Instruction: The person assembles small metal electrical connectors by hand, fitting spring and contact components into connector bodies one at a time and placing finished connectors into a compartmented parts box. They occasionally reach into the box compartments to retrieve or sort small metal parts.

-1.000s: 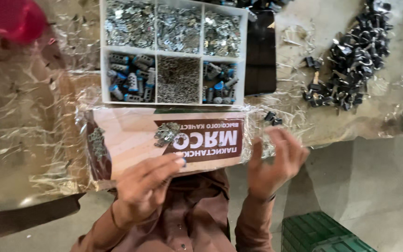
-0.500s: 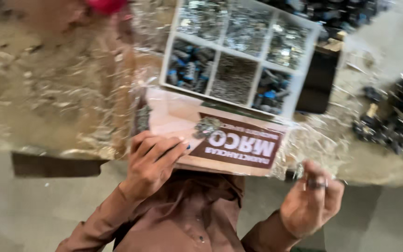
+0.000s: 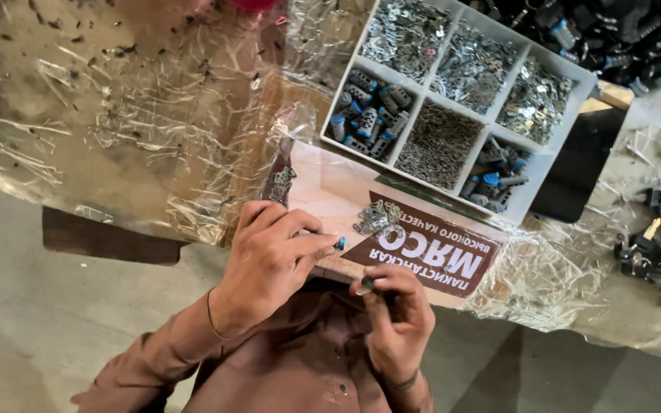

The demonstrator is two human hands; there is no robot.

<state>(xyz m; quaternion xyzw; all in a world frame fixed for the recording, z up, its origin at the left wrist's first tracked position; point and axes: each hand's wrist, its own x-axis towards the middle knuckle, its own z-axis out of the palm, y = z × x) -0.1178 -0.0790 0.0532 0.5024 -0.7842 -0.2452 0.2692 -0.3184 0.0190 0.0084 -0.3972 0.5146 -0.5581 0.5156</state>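
Head view, one entry per item.

Left hand (image 3: 269,264): your fingers are curled shut around a small dark part with a blue tip (image 3: 340,243), which pokes out past your fingertips just above the near edge of the cardboard sheet (image 3: 330,187).

Right hand (image 3: 395,321): your fingers are pinched closed on a small dark piece (image 3: 367,286), too small to identify. It sits close to the blue-tipped part, the two not visibly touching.

Cardboard sheet: lies flat before you as a work surface, with a brown printed label panel (image 3: 430,252) on its right half.

Loose metal clips (image 3: 378,217): a small heap on the sheet, just beyond your hands. A second, smaller cluster (image 3: 281,182) lies at the sheet's left edge.

Compartment tray (image 3: 587,84): white, six cells. Far row holds silver metal pieces; near row holds blue-tipped parts at left, fine pins or springs in the middle, more dark parts at right.

Black parts pile (image 3: 656,260): on the table at far right; another at the top edge.

Plastic film (image 3: 154,115): crinkled, covering the table.

Progress, as a judgement: one unit is mid-assembly between your hands. The tray cells are well stocked, so much stock remains unused.
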